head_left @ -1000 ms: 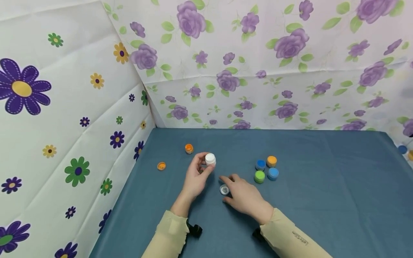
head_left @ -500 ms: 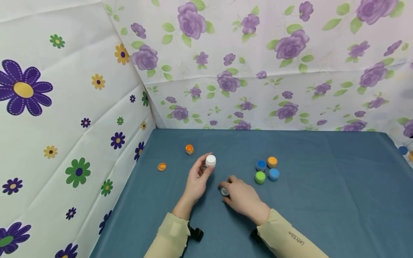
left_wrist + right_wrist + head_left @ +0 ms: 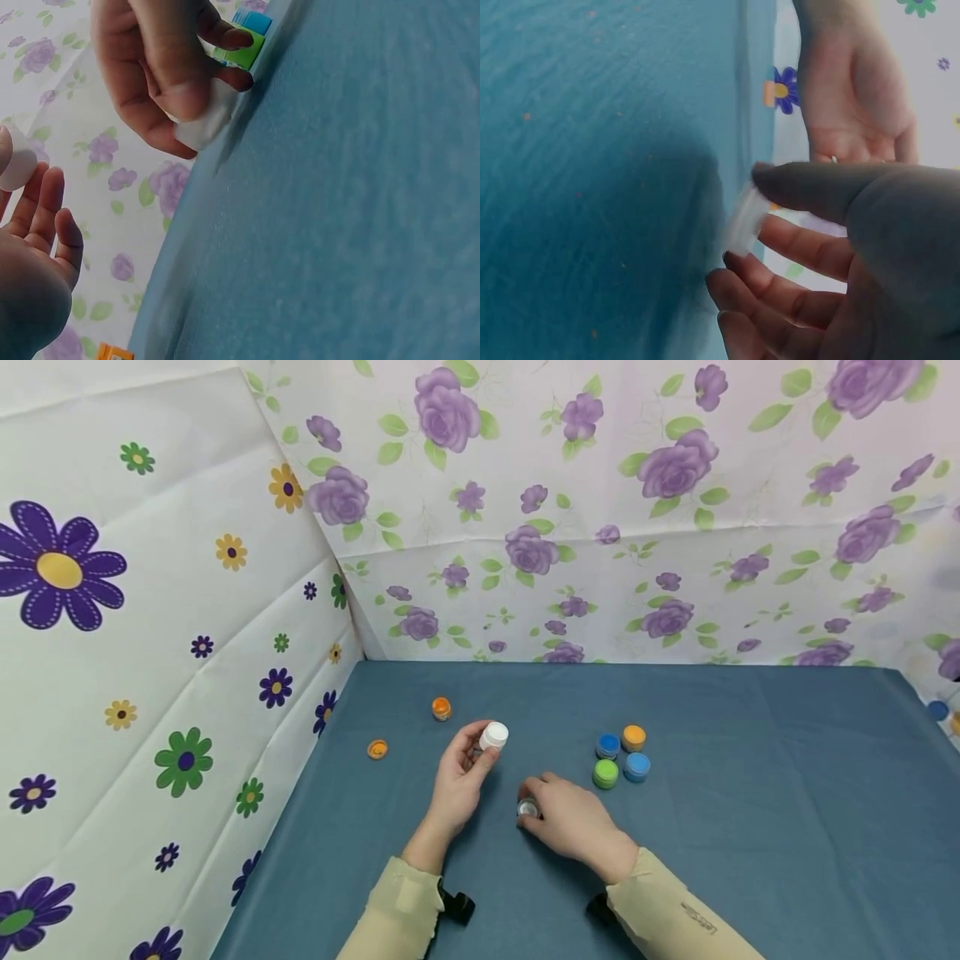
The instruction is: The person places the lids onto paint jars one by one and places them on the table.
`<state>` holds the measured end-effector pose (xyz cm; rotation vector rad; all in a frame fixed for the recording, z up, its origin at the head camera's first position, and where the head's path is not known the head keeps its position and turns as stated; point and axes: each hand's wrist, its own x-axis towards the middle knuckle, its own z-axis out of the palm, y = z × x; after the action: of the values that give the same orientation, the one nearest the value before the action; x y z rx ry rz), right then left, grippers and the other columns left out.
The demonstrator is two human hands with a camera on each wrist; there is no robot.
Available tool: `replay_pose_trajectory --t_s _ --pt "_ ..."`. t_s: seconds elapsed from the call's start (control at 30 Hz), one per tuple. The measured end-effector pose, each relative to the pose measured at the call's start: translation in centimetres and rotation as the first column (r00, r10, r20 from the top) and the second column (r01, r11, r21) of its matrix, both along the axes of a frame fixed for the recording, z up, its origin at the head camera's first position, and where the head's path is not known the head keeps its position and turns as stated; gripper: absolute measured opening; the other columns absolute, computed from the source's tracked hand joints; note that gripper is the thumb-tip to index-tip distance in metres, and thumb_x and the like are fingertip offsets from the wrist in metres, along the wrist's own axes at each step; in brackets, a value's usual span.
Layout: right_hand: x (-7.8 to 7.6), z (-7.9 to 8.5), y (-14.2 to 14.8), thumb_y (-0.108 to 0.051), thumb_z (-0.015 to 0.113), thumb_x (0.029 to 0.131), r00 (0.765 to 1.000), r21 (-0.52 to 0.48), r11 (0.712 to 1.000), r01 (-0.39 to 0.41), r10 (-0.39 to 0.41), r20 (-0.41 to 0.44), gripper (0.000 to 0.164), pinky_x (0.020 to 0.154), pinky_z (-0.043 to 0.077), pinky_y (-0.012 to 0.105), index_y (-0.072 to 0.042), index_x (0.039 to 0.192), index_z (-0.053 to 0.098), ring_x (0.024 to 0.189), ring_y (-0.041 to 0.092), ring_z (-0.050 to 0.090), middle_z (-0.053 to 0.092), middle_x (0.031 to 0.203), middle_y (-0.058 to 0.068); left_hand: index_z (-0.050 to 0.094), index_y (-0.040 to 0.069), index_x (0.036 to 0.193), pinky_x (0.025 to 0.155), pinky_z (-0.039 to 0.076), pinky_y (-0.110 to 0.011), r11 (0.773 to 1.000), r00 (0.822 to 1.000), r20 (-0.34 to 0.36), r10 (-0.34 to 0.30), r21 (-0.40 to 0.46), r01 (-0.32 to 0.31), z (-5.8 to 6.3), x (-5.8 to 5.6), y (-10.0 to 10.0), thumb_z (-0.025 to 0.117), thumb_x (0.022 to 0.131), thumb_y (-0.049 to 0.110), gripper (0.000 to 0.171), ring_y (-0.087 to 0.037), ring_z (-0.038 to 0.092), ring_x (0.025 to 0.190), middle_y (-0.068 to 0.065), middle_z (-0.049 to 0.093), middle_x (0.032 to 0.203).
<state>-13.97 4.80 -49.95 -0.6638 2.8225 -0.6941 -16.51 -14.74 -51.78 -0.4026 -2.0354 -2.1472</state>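
Note:
My left hand [image 3: 456,777] grips a small white paint jar [image 3: 493,736] between thumb and fingers, raised off the table and tilted slightly. In the left wrist view that white jar [image 3: 19,161] shows at the left edge, partly hidden by the thumb. My right hand [image 3: 573,820] pinches a round white lid [image 3: 528,808], its hollow side facing up, to the right of and nearer than the jar. The right wrist view shows this lid [image 3: 744,217] edge-on and blurred between thumb and fingers, a little above the cloth. Jar and lid are apart.
An orange jar [image 3: 441,710] stands at the back left, with an orange lid [image 3: 377,749] lying hollow side up nearby. Blue [image 3: 607,746], yellow-orange [image 3: 633,737], green [image 3: 605,773] and light blue [image 3: 637,767] jars cluster right of the hands on the blue tablecloth [image 3: 765,793].
My right hand has closed its fingers on the white lid and lifted it from the cloth, shifting slightly. My left hand has tilted the white jar a little to the right.

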Motion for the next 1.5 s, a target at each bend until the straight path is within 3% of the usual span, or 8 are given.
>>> replay_pose_trajectory --t_s 0.17,0.27,0.37,0.57,0.67,0.77,0.93,1.5 --pt "-0.4 0.9 1.2 -0.032 0.068 0.107 0.995 -0.122 0.989 0.079 -0.07 0.073 0.023 0.063 0.048 0.036 -0.016 0.123 0.075 0.067 0.012 0.054 0.06 0.084 -0.006 0.057 0.0 0.149 0.095 0.055 -0.036 0.999 0.999 -0.012 -0.032 -0.007 0.032 0.4 0.3 0.4 0.062 0.109 0.005 0.04 -0.021 0.061 0.106 -0.011 0.061 0.133" --pt "-0.4 2.0 2.4 -0.035 0.061 0.112 0.987 -0.262 0.954 0.142 -0.117 0.109 0.028 0.064 0.049 0.037 -0.016 0.129 0.074 0.068 0.014 0.056 0.064 0.086 -0.003 0.054 0.0 0.151 0.096 0.055 -0.038 0.999 0.998 -0.021 -0.052 -0.004 0.052 0.8 0.6 0.8 0.062 0.109 0.005 0.043 -0.021 0.062 0.108 -0.011 0.061 0.131" --pt "-0.2 3.3 3.5 -0.042 0.06 0.111 0.974 -0.418 0.882 0.219 -0.175 0.141 0.034 0.072 0.053 0.039 -0.016 0.131 0.071 0.081 0.016 0.063 0.069 0.099 0.0 0.053 -0.003 0.149 0.093 0.055 -0.031 0.997 0.997 -0.024 -0.067 0.028 0.068 1.2 1.0 1.4 0.065 0.108 0.005 0.044 -0.018 0.063 0.107 -0.009 0.063 0.128" --pt "0.4 5.3 4.9 -0.049 0.069 0.105 0.945 -0.647 0.689 0.326 -0.242 0.22 0.039 0.078 0.051 0.041 -0.014 0.121 0.064 0.097 0.026 0.063 0.068 0.107 0.007 0.059 -0.006 0.14 0.088 0.056 -0.03 0.993 0.995 -0.024 -0.101 0.054 0.102 1.5 2.1 2.8 0.068 0.106 0.006 0.037 -0.013 0.064 0.099 -0.004 0.067 0.121" --pt "0.7 5.7 5.1 -0.044 0.071 0.105 0.943 -0.697 0.635 0.333 -0.23 0.24 0.036 0.079 0.052 0.04 -0.012 0.118 0.062 0.101 0.026 0.064 0.069 0.11 0.007 0.059 -0.006 0.141 0.089 0.056 -0.035 0.988 0.988 -0.031 -0.149 0.043 0.15 1.5 2.6 3.3 0.065 0.108 0.008 0.036 -0.014 0.064 0.097 -0.003 0.067 0.121" --pt "1.0 5.9 5.2 -0.039 0.071 0.106 0.953 -0.71 0.636 0.303 -0.199 0.228 0.033 0.084 0.054 0.037 -0.014 0.128 0.065 0.11 0.023 0.066 0.071 0.12 0.004 0.058 -0.007 0.141 0.09 0.057 -0.036 0.981 0.981 -0.037 -0.189 0.041 0.19 1.5 3.0 3.6 0.063 0.109 0.011 0.037 -0.014 0.064 0.098 -0.002 0.066 0.121" --pt "1.4 6.1 5.3 -0.035 0.067 0.109 0.974 -0.701 0.676 0.227 -0.158 0.164 0.046 0.087 0.055 0.035 -0.021 0.152 0.06 0.118 0.02 0.063 0.068 0.133 0.002 0.058 -0.008 0.142 0.09 0.057 -0.035 0.975 0.975 -0.055 -0.214 0.051 0.217 1.8 3.1 3.8 0.061 0.111 0.013 0.038 -0.016 0.064 0.099 -0.002 0.066 0.122" --pt "1.6 6.3 5.1 -0.028 0.071 0.107 0.984 -0.69 0.704 0.169 -0.159 0.078 0.04 0.089 0.053 0.039 -0.018 0.145 0.066 0.117 0.015 0.058 0.064 0.132 -0.002 0.058 -0.009 0.141 0.089 0.057 -0.034 0.976 0.976 -0.045 -0.211 0.053 0.213 2.1 2.9 3.8 0.06 0.111 0.013 0.038 -0.015 0.063 0.097 -0.002 0.066 0.119"
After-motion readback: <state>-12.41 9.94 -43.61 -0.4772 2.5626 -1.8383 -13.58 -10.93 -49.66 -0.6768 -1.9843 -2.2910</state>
